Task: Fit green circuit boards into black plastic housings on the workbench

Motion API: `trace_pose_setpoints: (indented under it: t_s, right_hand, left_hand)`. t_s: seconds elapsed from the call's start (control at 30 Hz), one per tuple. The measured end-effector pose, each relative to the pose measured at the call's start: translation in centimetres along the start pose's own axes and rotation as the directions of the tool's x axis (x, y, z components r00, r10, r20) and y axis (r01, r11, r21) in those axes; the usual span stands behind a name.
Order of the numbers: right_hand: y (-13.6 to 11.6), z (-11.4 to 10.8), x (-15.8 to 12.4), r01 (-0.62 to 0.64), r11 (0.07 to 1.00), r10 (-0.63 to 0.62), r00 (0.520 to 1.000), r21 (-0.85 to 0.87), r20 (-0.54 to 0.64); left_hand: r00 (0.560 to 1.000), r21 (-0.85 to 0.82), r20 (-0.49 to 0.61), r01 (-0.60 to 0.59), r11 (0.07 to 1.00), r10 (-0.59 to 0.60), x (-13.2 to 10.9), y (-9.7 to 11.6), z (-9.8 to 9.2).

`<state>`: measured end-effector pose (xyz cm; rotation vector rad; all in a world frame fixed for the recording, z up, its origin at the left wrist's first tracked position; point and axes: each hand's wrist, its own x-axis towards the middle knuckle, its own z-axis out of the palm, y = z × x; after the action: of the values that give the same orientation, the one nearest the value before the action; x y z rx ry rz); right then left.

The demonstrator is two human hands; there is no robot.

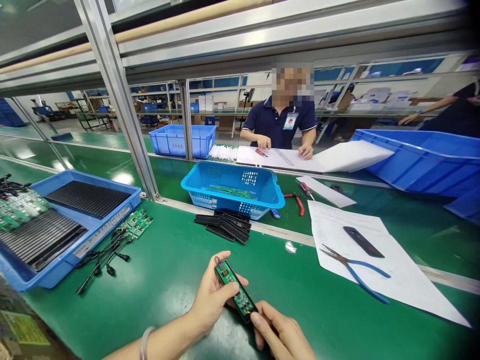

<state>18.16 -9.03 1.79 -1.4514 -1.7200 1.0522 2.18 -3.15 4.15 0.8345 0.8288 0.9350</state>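
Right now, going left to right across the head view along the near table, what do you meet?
Blue tray → loose green boards with black cables → left hand → held green circuit board → right hand → blue-handled pliers on white paper.

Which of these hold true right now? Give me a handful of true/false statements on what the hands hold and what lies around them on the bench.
1. Both hands, left hand and right hand, touch the small green circuit board. True.
2. The blue-handled pliers lie on the white paper sheet. True.
3. The blue basket sits upside down. False: it stands upright with green parts inside.
4. The black cases are stacked inside the basket. False: they lie on the green bench in front of it.
5. The red-handled pliers lie right of the basket. True.
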Motion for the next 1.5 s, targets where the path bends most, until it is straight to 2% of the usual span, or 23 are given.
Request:
trace_pose_setpoints:
  t_s: [0.1,0.17,0.23,0.3,0.4,0.5,0.63,0.7,0.83,0.97,1.1,1.13,1.2,1.27,1.33,1.4,1.5]
  right_hand:
    - [-0.3,-0.7,0.0,0.148,0.980,-0.166,0.977,-0.135,-0.133]
    - [-0.4,-0.9,0.1,0.289,0.936,-0.330,0.921,-0.201,-0.207]
    - [-0.3,-0.9,0.3,0.409,0.867,-0.473,0.855,-0.285,-0.213]
    - [-0.1,-0.9,0.4,0.471,0.786,-0.571,0.801,-0.400,-0.180]
    - [-0.1,-1.0,0.4,0.502,0.669,-0.656,0.746,-0.548,-0.118]
    - [-0.4,-1.4,0.1,0.520,0.595,-0.694,0.717,-0.613,-0.066]
    - [-0.6,-1.6,0.0,0.540,0.541,-0.750,0.657,-0.645,-0.080]
    - [-0.4,-1.5,0.1,0.553,0.540,-0.762,0.641,-0.634,-0.090]
    - [0.2,-1.1,0.2,0.545,0.594,-0.730,0.674,-0.592,-0.112]
    - [0.3,-0.8,0.5,0.524,0.669,-0.674,0.726,-0.527,-0.135]
    - [0.0,-0.3,0.8,0.499,0.642,-0.666,0.739,-0.582,-0.103]
    - [-0.2,-0.2,0.9,0.479,0.643,-0.647,0.757,-0.598,-0.090]
    - [-0.4,-0.6,1.2,0.437,0.700,-0.557,0.829,-0.564,-0.049]
    - [-0.3,-1.7,2.1,0.346,0.776,-0.422,0.906,-0.527,-0.026]
    - [0.4,-3.8,3.6,0.205,0.793,-0.307,0.948,-0.574,-0.086]
    - [1.7,-6.3,5.5,0.048,0.756,-0.244,0.946,-0.653,-0.212]
    - [4.0,-9.8,8.2,-0.161,0.677,-0.172,0.914,-0.718,-0.367]
  left_hand:
    - [0.996,0.050,0.042,0.082,0.995,-0.085,0.1,0.1,-0.2]
    - [0.981,0.082,0.135,0.131,0.988,-0.141,0.1,-0.4,-0.2]
    - [0.947,0.114,0.258,0.168,0.979,-0.193,0.1,-1.2,-0.2]
    - [0.912,0.153,0.350,0.172,0.973,-0.217,0.1,-2.1,-0.2]
    - [0.901,0.187,0.377,0.151,0.971,-0.213,0.2,-3.0,-0.4]
    - [0.904,0.199,0.370,0.147,0.969,-0.213,0.2,-3.2,-0.6]
    - [0.901,0.218,0.375,0.143,0.965,-0.218,0.3,-2.8,-0.6]
    - [0.901,0.224,0.370,0.151,0.963,-0.228,0.3,-2.6,-0.5]
    - [0.904,0.242,0.349,0.168,0.955,-0.248,0.3,-2.7,-0.4]
    - [0.906,0.275,0.362,0.124,0.953,-0.222,0.3,-3.0,-0.7]
    - [0.891,0.347,0.410,0.047,0.937,-0.196,0.4,-2.7,-0.7]
    - [0.890,0.343,0.417,0.033,0.939,-0.184,0.4,-2.5,-0.6]
    - [0.903,0.315,0.398,0.032,0.949,-0.163,0.4,-2.1,-0.5]
    - [0.934,0.285,0.316,0.072,0.956,-0.165,0.3,-1.6,-0.3]
    - [0.961,0.260,0.213,0.117,0.959,-0.175,0.4,-1.0,-0.2]
    - [0.971,0.232,0.145,0.152,0.961,-0.188,0.4,-0.6,-0.2]
    - [0.970,0.190,0.136,0.172,0.966,-0.200,0.5,-0.1,-0.4]
